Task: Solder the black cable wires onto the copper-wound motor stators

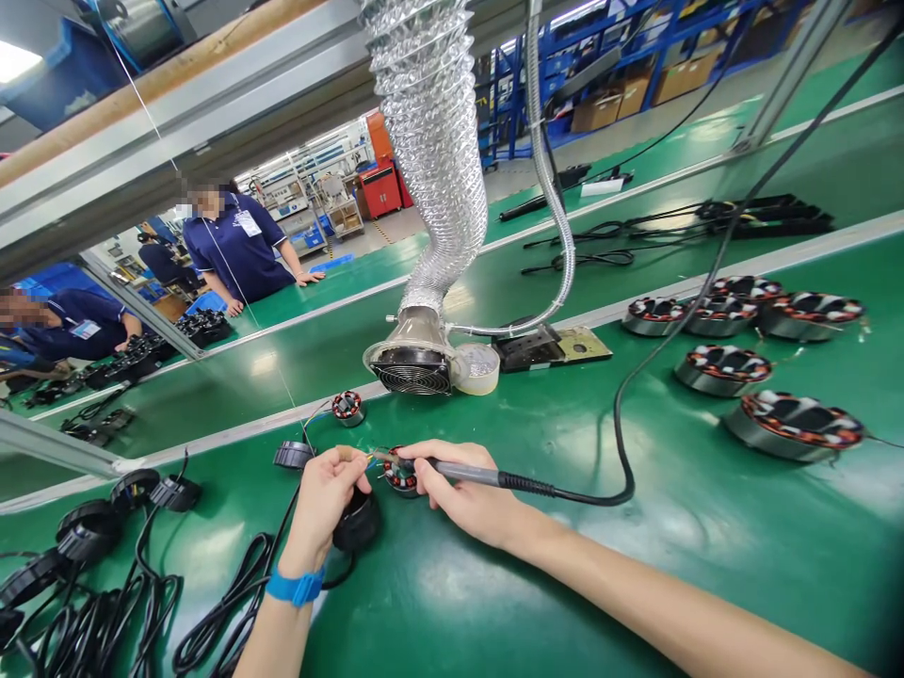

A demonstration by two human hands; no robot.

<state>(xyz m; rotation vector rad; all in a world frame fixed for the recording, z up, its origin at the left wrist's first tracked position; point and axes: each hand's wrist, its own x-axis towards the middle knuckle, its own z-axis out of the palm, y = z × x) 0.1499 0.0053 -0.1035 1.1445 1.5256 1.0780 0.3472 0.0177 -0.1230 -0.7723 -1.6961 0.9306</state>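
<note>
My right hand point(466, 499) is closed around the grey handle of a soldering iron point(473, 472), its tip pointing left. Near that tip, my left hand point(326, 494) pinches thin coloured wires point(371, 460) between thumb and fingers. A small motor stator point(401, 480) with copper windings lies just under the iron's tip, partly covered by my right fingers. Below my left fingers sits a round black housing point(357, 524) with a cable. A blue band point(295, 588) circles my left wrist. Solder wire hangs from above toward my left hand; whether the hand touches it I cannot tell.
A silver duct point(444, 169) ends in a fan point(413, 367) above the green bench. Several larger stators point(795, 424) sit at right. Coiled black cables point(105, 607) and round housings point(88, 530) lie at left. Another small stator point(347, 408) stands behind. Two people work across the bench.
</note>
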